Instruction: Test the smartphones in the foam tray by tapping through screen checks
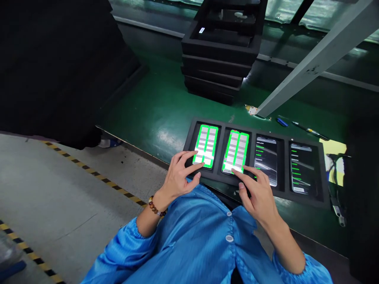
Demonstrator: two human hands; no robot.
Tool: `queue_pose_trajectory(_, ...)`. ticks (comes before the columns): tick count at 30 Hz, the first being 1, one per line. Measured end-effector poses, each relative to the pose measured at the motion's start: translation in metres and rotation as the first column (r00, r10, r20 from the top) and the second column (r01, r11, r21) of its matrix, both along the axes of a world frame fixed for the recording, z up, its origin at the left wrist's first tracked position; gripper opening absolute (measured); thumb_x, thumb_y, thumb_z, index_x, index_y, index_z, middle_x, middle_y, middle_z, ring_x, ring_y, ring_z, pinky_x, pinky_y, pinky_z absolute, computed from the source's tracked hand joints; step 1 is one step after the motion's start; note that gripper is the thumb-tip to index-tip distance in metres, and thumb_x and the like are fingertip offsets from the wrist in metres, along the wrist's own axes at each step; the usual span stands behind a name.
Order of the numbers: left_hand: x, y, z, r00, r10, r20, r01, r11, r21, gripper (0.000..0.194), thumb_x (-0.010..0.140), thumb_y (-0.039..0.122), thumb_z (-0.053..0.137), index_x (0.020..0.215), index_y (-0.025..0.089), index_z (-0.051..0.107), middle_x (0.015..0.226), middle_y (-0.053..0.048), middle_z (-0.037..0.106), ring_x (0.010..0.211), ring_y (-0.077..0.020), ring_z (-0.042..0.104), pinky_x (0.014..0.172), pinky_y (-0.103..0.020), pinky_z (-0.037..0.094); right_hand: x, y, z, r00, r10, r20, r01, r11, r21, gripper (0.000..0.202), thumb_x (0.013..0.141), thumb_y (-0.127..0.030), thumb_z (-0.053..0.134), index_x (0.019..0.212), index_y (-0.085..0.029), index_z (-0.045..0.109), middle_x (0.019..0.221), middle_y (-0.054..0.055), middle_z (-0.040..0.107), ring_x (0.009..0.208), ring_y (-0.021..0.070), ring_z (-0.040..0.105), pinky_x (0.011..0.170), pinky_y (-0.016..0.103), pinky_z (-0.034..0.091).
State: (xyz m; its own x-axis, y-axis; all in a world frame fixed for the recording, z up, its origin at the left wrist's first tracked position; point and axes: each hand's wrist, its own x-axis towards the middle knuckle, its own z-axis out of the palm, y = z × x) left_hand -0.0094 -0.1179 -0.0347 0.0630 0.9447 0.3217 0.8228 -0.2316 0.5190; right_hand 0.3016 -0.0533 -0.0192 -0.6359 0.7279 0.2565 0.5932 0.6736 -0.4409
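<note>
Several smartphones lie screen-up, one to a compartment, in a black foam tray (220, 152). The leftmost phone (209, 138) and the second phone (237, 144) glow with green bands and pale grey blocks. Dark screens with small lines of text show on the third phone (266, 157) and the rightmost phone (302, 171). My left hand (180, 173) is open, its fingers spread over the lower part of the leftmost phone. With its index finger at the bottom of the second phone's screen, my right hand (257, 193) is open too. Neither hand grips anything.
Black foam trays (219, 55) are stacked at the back of the green table (154, 102). A grey post (310, 67) slants up at the right. Near it lie a blue cap (282, 122), a pen (310, 130), yellow paper (334, 148) and a black cable (334, 181). Black cloth (59, 71) hangs at left.
</note>
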Motion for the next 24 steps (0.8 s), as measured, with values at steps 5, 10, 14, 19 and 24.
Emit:
queue_pose_trajectory(5, -0.002, 0.002, 0.001, 0.99, 0.142, -0.021, -0.143, 0.99, -0.003, 0.034, 0.104, 0.025, 0.06, 0.131, 0.027, 0.081, 0.158, -0.011, 0.06, 0.141, -0.0334, 0.053, 0.12, -0.059, 0.049, -0.012, 0.006, -0.001, 1.0, -0.024, 0.006, 0.024, 0.999, -0.026, 0.057, 0.105, -0.015, 0.052, 0.161, -0.028, 0.056, 0.129, 0.007, 0.078, 0.14, 0.0341, 0.058, 0.111, 0.054, 0.046)
queue_pose_trajectory(10, 0.001, 0.008, 0.007, 0.987, 0.142, -0.069, -0.143, 0.99, -0.002, 0.034, 0.102, 0.024, 0.063, 0.131, 0.024, 0.081, 0.156, -0.014, 0.063, 0.139, -0.0351, 0.054, 0.119, -0.059, 0.049, -0.035, 0.014, 0.002, 1.0, 0.006, 0.022, -0.006, 1.0, -0.023, 0.053, 0.106, -0.017, 0.051, 0.159, -0.024, 0.057, 0.133, 0.01, 0.077, 0.144, 0.0347, 0.054, 0.114, 0.054, 0.046)
queue_pose_trajectory(14, 0.013, 0.02, 0.016, 0.994, 0.015, -0.109, -0.02, 0.999, -0.047, 0.038, 0.098, 0.023, 0.066, 0.133, 0.027, 0.08, 0.159, -0.01, 0.063, 0.142, -0.0353, 0.055, 0.122, -0.06, 0.047, -0.026, 0.013, 0.006, 0.999, -0.022, 0.04, 0.022, 1.0, -0.012, 0.052, 0.107, -0.017, 0.05, 0.157, -0.025, 0.059, 0.13, 0.01, 0.078, 0.142, 0.034, 0.057, 0.113, 0.054, 0.046)
queue_pose_trajectory(19, 0.021, 0.032, 0.024, 0.987, -0.09, -0.13, 0.081, 0.994, -0.069, 0.039, 0.097, 0.022, 0.066, 0.133, 0.028, 0.08, 0.161, -0.008, 0.063, 0.142, -0.0345, 0.055, 0.121, -0.058, 0.049, 0.008, 0.007, 0.007, 0.987, -0.142, 0.075, 0.141, 0.99, 0.012, 0.046, 0.107, -0.018, 0.051, 0.151, -0.025, 0.064, 0.131, 0.01, 0.078, 0.138, 0.0328, 0.062, 0.111, 0.053, 0.047)
queue_pose_trajectory(24, 0.006, 0.03, 0.021, 0.985, 0.044, -0.167, -0.053, 0.998, -0.046, 0.035, 0.099, 0.022, 0.065, 0.13, 0.027, 0.082, 0.158, -0.009, 0.064, 0.141, -0.0354, 0.056, 0.119, -0.06, 0.049, 0.002, 0.012, 0.003, 0.986, -0.153, 0.06, 0.152, 0.988, 0.01, 0.045, 0.106, -0.018, 0.051, 0.148, -0.023, 0.065, 0.13, 0.011, 0.078, 0.14, 0.0342, 0.06, 0.111, 0.054, 0.048)
